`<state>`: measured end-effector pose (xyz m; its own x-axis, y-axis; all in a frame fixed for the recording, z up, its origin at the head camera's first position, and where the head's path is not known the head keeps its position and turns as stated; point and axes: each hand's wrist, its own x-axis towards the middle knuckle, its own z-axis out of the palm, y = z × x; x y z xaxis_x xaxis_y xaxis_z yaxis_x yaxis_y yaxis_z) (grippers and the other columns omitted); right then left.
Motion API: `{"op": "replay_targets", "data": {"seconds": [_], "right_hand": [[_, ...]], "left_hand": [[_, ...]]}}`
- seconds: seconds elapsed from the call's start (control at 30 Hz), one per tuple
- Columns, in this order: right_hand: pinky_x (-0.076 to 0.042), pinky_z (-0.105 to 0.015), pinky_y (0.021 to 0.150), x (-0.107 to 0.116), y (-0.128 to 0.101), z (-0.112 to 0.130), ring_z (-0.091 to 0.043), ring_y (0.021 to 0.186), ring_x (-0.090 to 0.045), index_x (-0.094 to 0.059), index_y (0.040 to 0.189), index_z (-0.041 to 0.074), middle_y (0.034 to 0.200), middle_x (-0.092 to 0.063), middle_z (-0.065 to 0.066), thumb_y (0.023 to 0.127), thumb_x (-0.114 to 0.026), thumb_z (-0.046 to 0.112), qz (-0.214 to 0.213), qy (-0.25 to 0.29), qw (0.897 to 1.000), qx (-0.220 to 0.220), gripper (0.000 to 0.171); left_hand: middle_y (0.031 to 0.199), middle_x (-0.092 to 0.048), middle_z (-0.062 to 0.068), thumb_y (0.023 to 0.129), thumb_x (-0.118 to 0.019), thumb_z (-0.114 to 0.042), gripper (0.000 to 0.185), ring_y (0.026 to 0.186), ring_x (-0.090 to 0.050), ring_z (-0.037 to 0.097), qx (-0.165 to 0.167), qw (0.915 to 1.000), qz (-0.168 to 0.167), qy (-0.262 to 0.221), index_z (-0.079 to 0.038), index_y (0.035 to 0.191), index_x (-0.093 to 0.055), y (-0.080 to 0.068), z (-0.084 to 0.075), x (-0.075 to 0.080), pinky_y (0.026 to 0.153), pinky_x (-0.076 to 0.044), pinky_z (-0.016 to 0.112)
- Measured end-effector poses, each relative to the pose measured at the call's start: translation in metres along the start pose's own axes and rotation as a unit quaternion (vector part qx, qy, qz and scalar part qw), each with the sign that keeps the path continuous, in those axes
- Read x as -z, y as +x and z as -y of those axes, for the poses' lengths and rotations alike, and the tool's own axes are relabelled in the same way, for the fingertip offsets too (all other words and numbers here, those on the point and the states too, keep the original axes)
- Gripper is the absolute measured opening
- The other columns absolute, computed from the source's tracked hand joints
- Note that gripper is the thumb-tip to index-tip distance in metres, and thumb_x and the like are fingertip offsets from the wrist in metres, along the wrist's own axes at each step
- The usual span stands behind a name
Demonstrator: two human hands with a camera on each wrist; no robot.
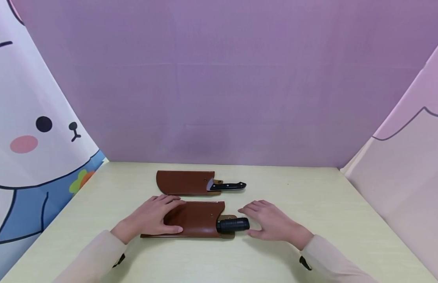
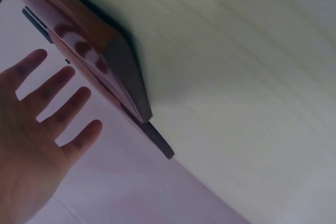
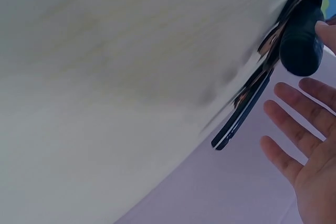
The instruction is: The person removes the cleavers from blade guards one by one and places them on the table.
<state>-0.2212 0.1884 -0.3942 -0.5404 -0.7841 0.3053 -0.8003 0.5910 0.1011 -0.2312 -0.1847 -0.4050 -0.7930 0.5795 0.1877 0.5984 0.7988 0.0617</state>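
Two brown leather knife sheaths lie on the table, one behind the other. From the nearer sheath (image 1: 201,220) a thick black knife handle (image 1: 233,225) sticks out to the right; its blade is hidden inside. My left hand (image 1: 156,216) is over the left part of this sheath, its fingers spread in the left wrist view. Close beside the end of the black handle is my right hand (image 1: 270,222), fingers apart and loosely bent, holding nothing. The right wrist view shows the thumb close against the thick handle (image 3: 302,51).
Behind lies the farther sheath (image 1: 183,182), with a riveted black knife handle (image 1: 229,186) and a bit of blade showing at its right end. The pale wooden table (image 1: 310,192) ends at a purple cloth backdrop (image 1: 240,86). Printed cartoon cloth (image 1: 38,165) hangs at left.
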Motion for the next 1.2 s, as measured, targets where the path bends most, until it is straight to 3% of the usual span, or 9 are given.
{"op": "replay_targets", "data": {"seconds": [0.5,0.97,1.2], "right_hand": [[-0.047,-0.031,0.085,-0.013,0.016,0.012,-0.010,0.095,-0.058,-0.059,0.116,0.018,0.106,-0.064,0.007,0.078,-0.066,0.043,0.010,0.007,1.000,0.025,0.046],[-0.046,-0.029,0.081,-0.019,0.020,0.018,-0.008,0.091,-0.058,-0.056,0.117,0.019,0.104,-0.064,0.007,0.083,-0.062,0.040,0.023,0.012,0.999,0.026,0.041],[-0.045,-0.031,0.084,-0.021,0.022,0.019,-0.007,0.087,-0.059,-0.057,0.115,0.017,0.100,-0.065,0.006,0.081,-0.065,0.037,0.009,0.012,0.999,0.040,0.040]], "left_hand": [[0.139,-0.043,0.004,0.067,-0.045,-0.082,0.087,0.127,-0.040,0.027,0.012,0.9981,0.052,-0.029,-0.029,0.136,-0.041,0.010,-0.005,-0.007,0.098,-0.034,0.055],[0.142,-0.038,0.006,0.065,-0.047,-0.083,0.094,0.129,-0.035,0.030,-0.013,0.9967,0.072,-0.036,-0.028,0.141,-0.034,0.011,-0.004,-0.011,0.095,-0.034,0.057],[0.146,-0.031,0.010,0.063,-0.051,-0.081,0.099,0.133,-0.030,0.034,-0.011,0.9943,0.098,-0.042,-0.028,0.143,-0.029,0.011,-0.004,-0.012,0.098,-0.030,0.059]]}}
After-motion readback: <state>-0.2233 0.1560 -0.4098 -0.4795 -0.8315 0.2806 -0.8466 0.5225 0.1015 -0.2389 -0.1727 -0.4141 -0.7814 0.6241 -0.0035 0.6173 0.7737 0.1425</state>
